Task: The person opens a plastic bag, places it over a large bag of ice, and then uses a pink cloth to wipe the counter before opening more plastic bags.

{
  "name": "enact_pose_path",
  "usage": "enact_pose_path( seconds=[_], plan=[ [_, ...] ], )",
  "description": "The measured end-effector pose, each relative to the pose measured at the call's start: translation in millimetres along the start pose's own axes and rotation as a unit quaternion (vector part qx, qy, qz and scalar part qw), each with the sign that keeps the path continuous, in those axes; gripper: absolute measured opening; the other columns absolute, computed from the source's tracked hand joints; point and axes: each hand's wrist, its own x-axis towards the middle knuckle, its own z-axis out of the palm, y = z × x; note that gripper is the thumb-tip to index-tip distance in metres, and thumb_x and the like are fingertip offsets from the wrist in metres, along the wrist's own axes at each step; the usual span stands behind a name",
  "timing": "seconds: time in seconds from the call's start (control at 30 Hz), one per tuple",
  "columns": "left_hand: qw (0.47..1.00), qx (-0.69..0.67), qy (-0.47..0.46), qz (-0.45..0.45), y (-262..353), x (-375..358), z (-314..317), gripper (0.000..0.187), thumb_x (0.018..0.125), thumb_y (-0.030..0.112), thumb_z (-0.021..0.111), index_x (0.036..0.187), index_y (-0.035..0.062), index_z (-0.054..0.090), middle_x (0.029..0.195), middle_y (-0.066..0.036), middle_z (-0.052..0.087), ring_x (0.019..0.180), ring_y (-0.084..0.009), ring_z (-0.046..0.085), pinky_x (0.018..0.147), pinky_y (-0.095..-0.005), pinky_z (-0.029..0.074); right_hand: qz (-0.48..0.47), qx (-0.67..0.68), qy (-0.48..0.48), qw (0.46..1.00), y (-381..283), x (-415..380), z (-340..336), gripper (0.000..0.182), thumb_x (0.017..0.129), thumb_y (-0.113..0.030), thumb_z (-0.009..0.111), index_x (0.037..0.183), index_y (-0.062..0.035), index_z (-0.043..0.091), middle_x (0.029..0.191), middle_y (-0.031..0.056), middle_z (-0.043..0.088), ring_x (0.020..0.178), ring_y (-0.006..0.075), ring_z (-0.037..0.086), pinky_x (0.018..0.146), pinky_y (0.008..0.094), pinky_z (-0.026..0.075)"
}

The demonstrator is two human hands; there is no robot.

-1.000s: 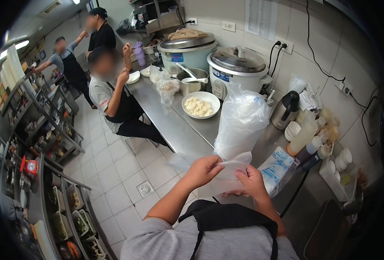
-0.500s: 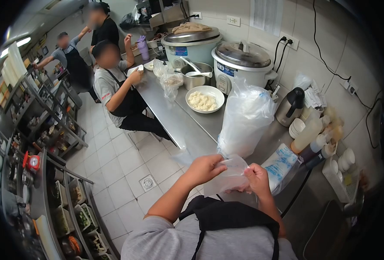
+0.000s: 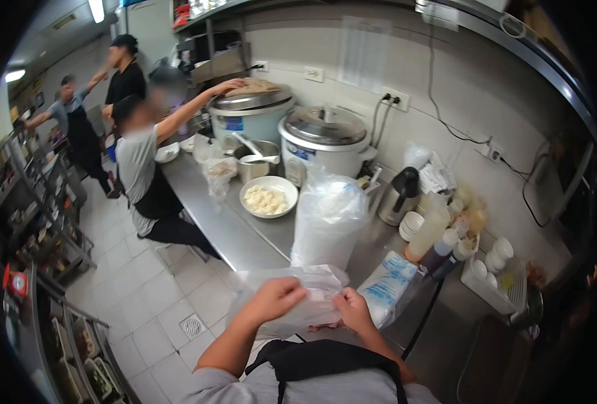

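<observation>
A clear plastic bag (image 3: 322, 277) is stretched between my two hands, in front of my black apron. My left hand (image 3: 275, 299) pinches its left part, with the fingers bent over the film. On the other side, my right hand (image 3: 354, 310) grips the bag's edge between thumb and fingers. Part of the film hangs below and left of my left hand. Just beyond my hands stands a tall, full-looking white plastic bag (image 3: 329, 225). To the right of my right hand lies a clear pack with blue print (image 3: 387, 283).
A white bowl of pale, lumpy food (image 3: 269, 197), a metal pot (image 3: 257, 165) and two large cookers (image 3: 325, 131) stand on the steel table (image 3: 201, 219). Sauce bottles (image 3: 428, 232) and a basket with cups (image 3: 500, 286) are at right. A co-worker (image 3: 140, 161) sits at left.
The view has turned, so the table sits further left. The bag between my hands is spread wider towards the left. The seated co-worker now reaches an arm to the far cooker's lid.
</observation>
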Motion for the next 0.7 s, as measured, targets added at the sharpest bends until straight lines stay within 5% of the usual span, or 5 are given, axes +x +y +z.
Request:
enact_pose_path(
  seconds=[0.07, 0.17, 0.33, 0.57, 0.7],
  plan=[
    [0.993, 0.034, -0.112, 0.001, 9.4, 3.2, 15.0, 0.023, 0.076, 0.024, 0.057, 0.082, 0.0019, 0.055, 0.063, -0.009, 0.053, 0.057, -0.017, 0.051, 0.052, -0.029, 0.04, -0.011, -0.06, -0.021, 0.998, 9.0, -0.6, 1.7, 0.011, 0.081, -0.012, 0.052, 0.086, -0.0019, 0.05, 0.076, 0.0071, 0.055, 0.055, 0.0122, 0.053, 0.042, 0.0219, 0.042],
    [0.997, 0.031, -0.07, -0.015, -4.5, 2.7, 36.4, 0.025, 0.075, 0.027, 0.058, 0.08, 0.0026, 0.055, 0.061, -0.01, 0.053, 0.056, -0.0184, 0.051, 0.053, -0.0287, 0.04, -0.109, -0.226, -0.05, 0.967, 26.6, -1.2, 4.5, 0.01, 0.079, -0.01, 0.054, 0.085, -0.0017, 0.052, 0.082, 0.0056, 0.055, 0.068, 0.0128, 0.054, 0.057, 0.0236, 0.044],
    [0.999, 0.019, -0.047, -0.002, -7.7, -4.0, 57.4, 0.025, 0.075, 0.026, 0.059, 0.073, 0.0021, 0.051, 0.061, -0.011, 0.053, 0.056, -0.0198, 0.051, 0.053, -0.0301, 0.04, -0.31, -0.271, -0.026, 0.911, 8.0, -7.0, 28.4, 0.015, 0.076, -0.006, 0.057, 0.09, -0.0013, 0.055, 0.089, 0.0023, 0.055, 0.082, 0.0078, 0.05, 0.07, 0.0214, 0.04],
    [0.997, 0.019, 0.061, 0.033, -19.7, -5.2, 50.8, 0.016, 0.074, 0.015, 0.055, 0.068, 0.0017, 0.048, 0.061, -0.014, 0.05, 0.055, -0.027, 0.049, 0.052, -0.0328, 0.039, 0.019, -0.104, -0.097, 0.99, 18.9, -16.0, 21.1, 0.012, 0.073, -0.009, 0.061, 0.078, -0.0014, 0.052, 0.07, -0.0011, 0.052, 0.061, 0.0055, 0.046, 0.055, 0.0197, 0.039],
    [0.998, -0.005, 0.064, 0.016, -25.5, -4.4, 39.2, 0.015, 0.074, 0.014, 0.056, 0.07, 0.0014, 0.048, 0.061, -0.014, 0.049, 0.056, -0.0262, 0.049, 0.052, -0.0333, 0.04, 0.054, -0.159, -0.133, 0.977, 4.4, -13.8, 23.0, 0.011, 0.074, -0.008, 0.06, 0.078, -0.0019, 0.052, 0.068, -0.0011, 0.052, 0.06, 0.0059, 0.047, 0.054, 0.02, 0.039]
  ],
)
